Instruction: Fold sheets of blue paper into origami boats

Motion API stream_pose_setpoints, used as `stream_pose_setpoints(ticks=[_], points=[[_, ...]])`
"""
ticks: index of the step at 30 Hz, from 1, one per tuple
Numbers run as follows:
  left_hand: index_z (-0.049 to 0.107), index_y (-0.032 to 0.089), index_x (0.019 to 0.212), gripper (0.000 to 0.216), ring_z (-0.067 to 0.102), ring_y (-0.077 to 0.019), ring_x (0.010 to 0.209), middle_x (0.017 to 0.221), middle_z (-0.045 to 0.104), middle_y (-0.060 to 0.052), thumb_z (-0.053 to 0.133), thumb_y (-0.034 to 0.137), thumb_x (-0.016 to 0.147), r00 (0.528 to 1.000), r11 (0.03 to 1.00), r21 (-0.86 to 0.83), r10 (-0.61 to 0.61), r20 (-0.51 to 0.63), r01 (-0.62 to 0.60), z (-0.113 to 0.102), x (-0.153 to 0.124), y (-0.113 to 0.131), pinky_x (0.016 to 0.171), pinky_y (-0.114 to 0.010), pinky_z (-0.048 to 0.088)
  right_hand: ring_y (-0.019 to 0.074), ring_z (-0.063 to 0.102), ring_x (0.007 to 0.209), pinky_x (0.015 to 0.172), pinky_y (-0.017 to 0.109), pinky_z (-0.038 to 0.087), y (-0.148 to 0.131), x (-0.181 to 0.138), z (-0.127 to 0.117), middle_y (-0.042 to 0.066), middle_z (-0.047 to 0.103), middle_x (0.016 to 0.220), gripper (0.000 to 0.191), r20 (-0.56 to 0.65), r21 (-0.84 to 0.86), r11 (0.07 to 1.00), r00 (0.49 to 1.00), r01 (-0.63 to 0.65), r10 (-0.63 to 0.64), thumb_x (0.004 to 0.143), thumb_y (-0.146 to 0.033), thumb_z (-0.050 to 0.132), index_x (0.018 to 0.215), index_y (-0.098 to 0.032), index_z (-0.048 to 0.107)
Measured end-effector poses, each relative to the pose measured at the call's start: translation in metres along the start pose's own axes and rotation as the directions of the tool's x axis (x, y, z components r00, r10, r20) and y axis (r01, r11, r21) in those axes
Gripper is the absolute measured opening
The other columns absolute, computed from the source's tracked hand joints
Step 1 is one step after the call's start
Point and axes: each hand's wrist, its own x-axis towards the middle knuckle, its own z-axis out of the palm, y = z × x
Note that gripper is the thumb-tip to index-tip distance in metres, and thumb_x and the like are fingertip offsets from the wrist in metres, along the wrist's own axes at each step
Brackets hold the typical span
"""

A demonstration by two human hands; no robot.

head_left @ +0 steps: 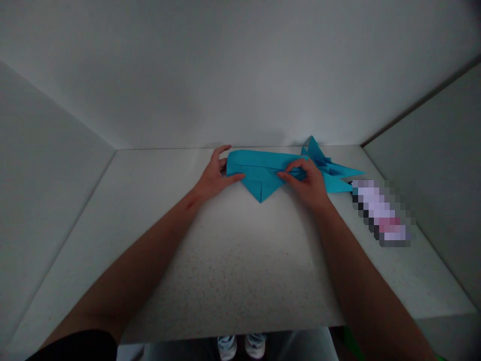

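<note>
A folded sheet of blue paper lies on the table near the back wall, with a pointed flap toward me and a rolled or folded band along its far side. My left hand grips its left end, the thumb on top and the other fingers around the far edge, partly hidden. At the paper's right side, my right hand pinches a folded layer between thumb and fingertips. Just beyond that hand sit folded blue paper shapes with sharp points; how many pieces there are, I cannot tell.
A blurred-out flat object with a dark edge lies on the table's right side. White panels rise at the back, left and right. The table's front edge is close to my body, with shoes below.
</note>
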Motion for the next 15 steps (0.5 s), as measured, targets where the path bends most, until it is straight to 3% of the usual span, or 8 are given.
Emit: stream_pose_setpoints(ticks=[2, 4, 6, 9, 11, 15], points=[[0.052, 0.028, 0.151, 0.102, 0.080, -0.0278, 0.105, 0.122, 0.080, -0.011, 0.101, 0.065, 0.071, 1.000, 0.999, -0.045, 0.005, 0.021, -0.004, -0.001, 0.000, -0.001, 0.095, -0.045, 0.066, 0.0337, 0.070, 0.108, 0.107, 0.057, 0.058, -0.001, 0.000, -0.001, 0.008, 0.073, 0.105, 0.033, -0.030, 0.007, 1.000, 0.999, -0.022, 0.022, 0.099, -0.063, 0.076, 0.097, -0.031, 0.073], [0.067, 0.025, 0.138, 0.083, 0.080, -0.0290, 0.107, 0.119, 0.082, -0.011, 0.100, 0.065, 0.073, 1.000, 1.000, 0.000, 0.020, -0.015, -0.020, -0.003, 0.001, 0.000, 0.100, -0.046, 0.065, 0.0336, 0.071, 0.106, 0.102, 0.056, 0.060, -0.002, -0.001, 0.000, 0.008, 0.074, 0.109, 0.033, -0.062, 0.012, 1.000, 0.998, -0.027, 0.027, 0.099, -0.062, 0.074, 0.110, -0.031, 0.073], [0.077, 0.024, 0.120, 0.060, 0.079, -0.0286, 0.106, 0.115, 0.084, -0.010, 0.094, 0.064, 0.080, 0.995, 0.998, 0.060, 0.036, -0.090, -0.031, -0.006, 0.001, 0.001, 0.105, -0.048, 0.063, 0.0349, 0.071, 0.108, 0.099, 0.056, 0.061, -0.002, -0.002, 0.001, 0.010, 0.074, 0.118, 0.047, -0.080, 0.046, 0.999, 0.997, -0.007, 0.011, 0.098, -0.059, 0.073, 0.136, -0.032, 0.069], [0.084, 0.026, 0.107, 0.040, 0.076, -0.0279, 0.109, 0.113, 0.083, -0.008, 0.087, 0.060, 0.087, 0.979, 0.989, 0.129, 0.094, -0.181, -0.071, -0.011, 0.003, 0.001, 0.111, -0.049, 0.060, 0.0355, 0.072, 0.105, 0.097, 0.058, 0.061, -0.002, -0.002, 0.002, 0.012, 0.073, 0.120, 0.075, -0.087, 0.107, 0.994, 0.996, 0.019, -0.010, 0.097, -0.053, 0.072, 0.165, -0.031, 0.050], [0.086, 0.026, 0.100, 0.033, 0.074, -0.0283, 0.116, 0.122, 0.080, -0.009, 0.087, 0.056, 0.085, 0.971, 0.978, 0.165, 0.158, -0.180, -0.129, -0.013, 0.004, 0.002, 0.109, -0.048, 0.060, 0.0363, 0.071, 0.108, 0.103, 0.061, 0.059, -0.003, -0.002, -0.001, 0.011, 0.073, 0.116, 0.066, -0.092, 0.087, 0.995, 0.995, 0.041, -0.033, 0.098, -0.048, 0.070, 0.161, -0.033, 0.057], [0.087, 0.026, 0.087, 0.022, 0.071, -0.0245, 0.105, 0.124, 0.071, -0.009, 0.089, 0.047, 0.079, 0.964, 0.970, 0.199, 0.182, -0.192, -0.143, -0.013, 0.006, 0.002, 0.092, -0.042, 0.062, 0.0428, 0.063, 0.135, 0.112, 0.067, 0.054, -0.001, 0.000, -0.006, 0.014, 0.068, 0.131, 0.028, -0.090, -0.112, 0.993, 0.995, 0.030, -0.040, 0.096, -0.038, 0.072, 0.121, -0.034, 0.084]])
